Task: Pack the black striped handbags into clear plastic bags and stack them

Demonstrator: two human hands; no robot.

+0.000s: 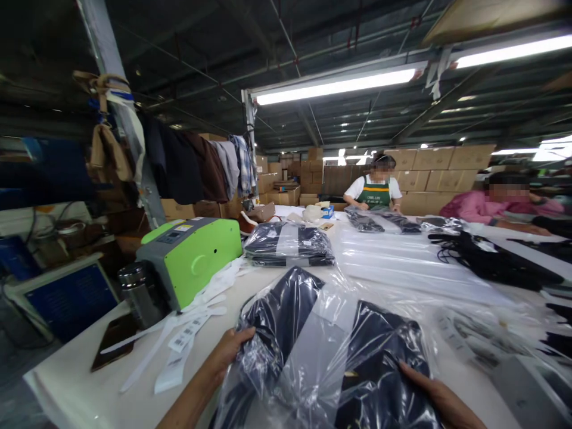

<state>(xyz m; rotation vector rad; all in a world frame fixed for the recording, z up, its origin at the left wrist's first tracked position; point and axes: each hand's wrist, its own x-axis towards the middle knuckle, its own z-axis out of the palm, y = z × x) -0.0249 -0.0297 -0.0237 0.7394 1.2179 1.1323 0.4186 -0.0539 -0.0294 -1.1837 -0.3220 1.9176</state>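
A folded dark garment in a clear plastic bag [286, 322] is right in front of me, with a pale grey band or sheet across its middle. My left hand [227, 351] grips its left edge, thumb on top and the other fingers partly hidden. At the right edge my right hand [426, 384] also holds it; most of those fingers are out of sight under the plastic. Behind it lies a stack of similar bagged dark garments [263, 244]. Flat clear plastic bags [397, 262] spread over the table to the right.
On the left stand a green and grey machine [205, 256] and a thermos [140, 295], near a phone [115, 339] and barcode label strips [185, 336]. Two people, one in a green apron [378, 193], work across the table. Dark garments [491, 256] lie at right.
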